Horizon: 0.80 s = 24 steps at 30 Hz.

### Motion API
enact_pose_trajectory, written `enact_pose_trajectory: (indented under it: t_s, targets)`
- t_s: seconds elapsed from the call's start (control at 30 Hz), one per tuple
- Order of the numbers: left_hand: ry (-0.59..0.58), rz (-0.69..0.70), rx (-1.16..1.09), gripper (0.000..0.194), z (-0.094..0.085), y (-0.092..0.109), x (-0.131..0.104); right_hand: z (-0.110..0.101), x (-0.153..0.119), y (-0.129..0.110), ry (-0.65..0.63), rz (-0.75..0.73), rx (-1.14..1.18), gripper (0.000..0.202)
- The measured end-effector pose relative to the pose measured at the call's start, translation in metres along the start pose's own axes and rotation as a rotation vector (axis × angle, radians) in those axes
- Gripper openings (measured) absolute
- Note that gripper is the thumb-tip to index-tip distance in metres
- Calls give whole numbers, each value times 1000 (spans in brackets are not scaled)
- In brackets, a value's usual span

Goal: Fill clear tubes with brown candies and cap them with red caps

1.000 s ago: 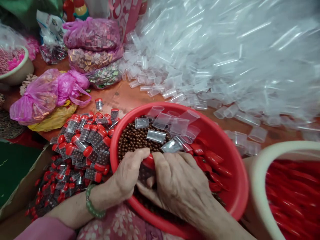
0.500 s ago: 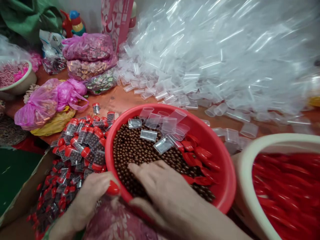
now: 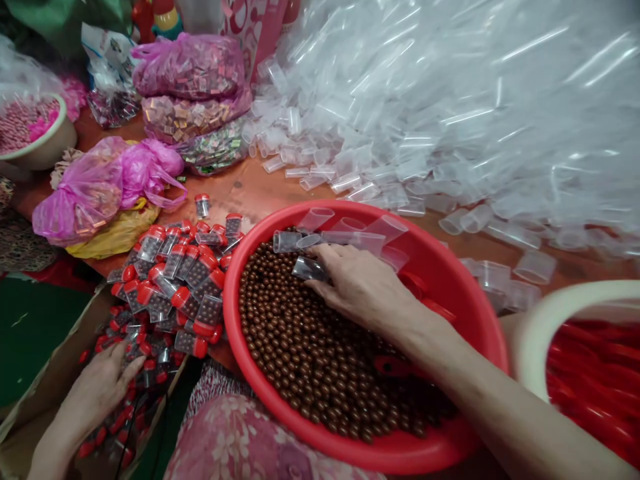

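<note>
My right hand (image 3: 350,280) reaches into a red basin (image 3: 235,313) of brown chocolate-like balls (image 3: 300,340). Its fingers and thumb close on a short, flat clear plastic tube (image 3: 306,268). Other clear tubes (image 3: 316,219) lie on the balls and against the basin's far wall. Red plastic pieces (image 3: 440,308) show partly behind my right forearm. At lower left, my left hand (image 3: 103,380) rests with fingers apart over small red-capped containers (image 3: 150,377) in a cardboard box (image 3: 37,407). More filled, red-capped containers (image 3: 185,267) are heaped between box and basin.
A large heap of clear tubes (image 3: 425,127) covers the back right of the table. A cream tub (image 3: 530,347) of red pieces (image 3: 590,373) stands at right. Pink bags (image 3: 195,73) and a pale bowl (image 3: 60,137) stand at back left.
My left hand has moved down-left into the box; the red-capped piece it held is no longer seen in it. My right hand has risen from the balls to the tubes and gripped one.
</note>
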<state>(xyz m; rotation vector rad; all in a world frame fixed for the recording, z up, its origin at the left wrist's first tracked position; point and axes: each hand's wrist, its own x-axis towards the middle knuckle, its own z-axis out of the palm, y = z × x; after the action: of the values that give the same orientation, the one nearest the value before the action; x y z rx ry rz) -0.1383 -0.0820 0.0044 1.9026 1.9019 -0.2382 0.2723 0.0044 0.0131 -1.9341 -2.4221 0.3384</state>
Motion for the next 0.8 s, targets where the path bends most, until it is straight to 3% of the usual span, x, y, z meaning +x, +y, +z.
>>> enact_pose_trajectory:
  t_s: [0.07, 0.13, 0.2, 0.27, 0.37, 0.53, 0.67, 0.8]
  targets:
    - [-79, 19, -112, 55, -12, 26, 1, -2, -3, -8, -22, 0, 94, 37]
    - [-153, 137, -250, 52, -25, 56, 4, -2, -4, -18, -83, 12, 206, 44]
    - [-133, 274, -361, 43, -35, 81, 7, 1, -6, -29, -161, 23, 273, 43]
    - [-18, 397, -418, 31, -39, 100, 11, 5, -8, -37, -235, 21, 267, 36]
    - [130, 567, -507, 20, -36, 120, 18, 7, -13, -38, -369, 19, 249, 21]
    - [205, 860, -538, 20, -23, 157, 35, -3, -7, -27, -611, 22, 333, 9]
    - [156, 1001, -441, 20, -17, 187, 47, -8, 8, -14, -792, 32, 551, 12]
    - [95, 1035, -280, 19, -11, 209, 52, -6, 14, -5, -868, 83, 792, 16]
